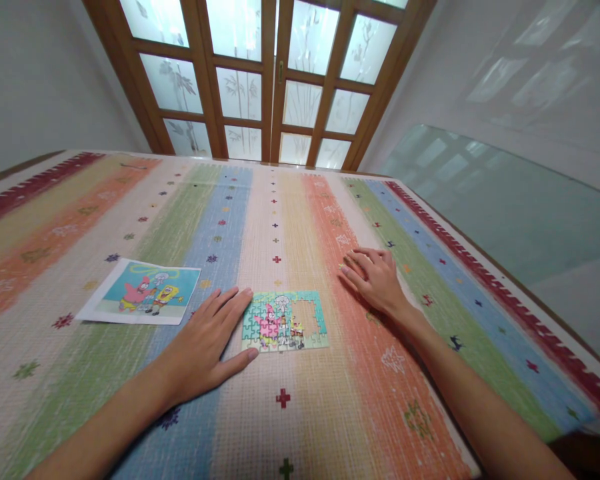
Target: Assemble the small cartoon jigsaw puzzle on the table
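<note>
A jigsaw puzzle (265,323) lies flat on the striped tablecloth, with a gap in its upper right part where the bare backing shows. Its joined pieces form a pink starfish, a pale figure and part of a yellow character on teal. My left hand (213,337) rests flat at the puzzle's left edge, fingers stretched out and thumb apart near the lower left corner. To the right of the puzzle, my right hand (375,277) is curled low over the orange stripe. A small yellowish puzzle piece (341,266) shows at its thumb and fingertips, mostly hidden.
A printed picture (147,293) of the same cartoon scene lies left of my left hand. The tablecloth (275,427) covers the table. Wooden doors with frosted panes (240,93) stand beyond the far edge, and a glass panel (505,187) stands at the right.
</note>
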Motion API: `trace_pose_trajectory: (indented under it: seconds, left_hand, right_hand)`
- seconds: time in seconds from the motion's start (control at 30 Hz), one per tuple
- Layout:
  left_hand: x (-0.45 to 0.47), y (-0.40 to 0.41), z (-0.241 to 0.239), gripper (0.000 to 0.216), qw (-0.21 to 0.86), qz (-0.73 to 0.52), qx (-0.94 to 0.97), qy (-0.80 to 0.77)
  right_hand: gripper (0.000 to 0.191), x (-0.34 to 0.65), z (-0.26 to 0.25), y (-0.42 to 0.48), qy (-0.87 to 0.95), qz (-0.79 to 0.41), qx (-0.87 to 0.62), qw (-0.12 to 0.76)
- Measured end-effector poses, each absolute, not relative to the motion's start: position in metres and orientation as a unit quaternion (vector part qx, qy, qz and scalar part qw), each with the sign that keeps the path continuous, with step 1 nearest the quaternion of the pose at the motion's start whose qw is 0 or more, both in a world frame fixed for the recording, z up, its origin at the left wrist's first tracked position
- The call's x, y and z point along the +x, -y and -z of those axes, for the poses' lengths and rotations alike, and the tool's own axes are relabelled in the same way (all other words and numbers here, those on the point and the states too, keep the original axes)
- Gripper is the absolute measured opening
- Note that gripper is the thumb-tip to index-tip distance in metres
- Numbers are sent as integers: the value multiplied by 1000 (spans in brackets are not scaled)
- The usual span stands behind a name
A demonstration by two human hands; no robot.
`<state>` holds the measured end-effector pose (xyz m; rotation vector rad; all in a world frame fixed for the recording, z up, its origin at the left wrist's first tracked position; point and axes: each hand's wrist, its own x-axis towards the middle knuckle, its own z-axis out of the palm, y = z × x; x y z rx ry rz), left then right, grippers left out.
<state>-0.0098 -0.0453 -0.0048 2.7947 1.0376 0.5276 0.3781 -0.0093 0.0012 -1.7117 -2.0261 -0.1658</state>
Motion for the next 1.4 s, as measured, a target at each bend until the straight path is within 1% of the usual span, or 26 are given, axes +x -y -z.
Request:
trace_pose_trajectory:
  seconds: [0.1, 0.2, 0.4, 0.53, 0.87, 1.13, 1.4]
  left_hand:
    - [-10, 45, 5, 84, 53, -173, 922, -342]
    - [-10, 45, 6, 85, 47, -171, 923, -342]
    - [-11, 45, 8, 86, 53, -174, 922, -341]
    - [-11, 45, 7, 86, 54, -167, 923, -343]
    - [-10, 46, 5, 85, 59, -176, 921, -344]
    - [-9, 46, 3, 84, 50, -165, 924, -341]
    - [-10, 45, 5, 83, 44, -154, 925, -345]
  right_hand:
    - [42, 384, 2, 6, 720, 93, -660, 195]
    - [44, 384, 2, 7, 720, 93, -666, 171]
    - [48, 384, 4, 6, 725, 74, -662, 174]
    - [46, 384, 4, 5, 724, 73, -665, 167]
    - [44, 389, 2, 6, 754, 93, -638, 125]
    - [46, 388, 1, 8, 763, 114, -626, 114]
    - [50, 388, -1, 8, 760, 126, -625, 129]
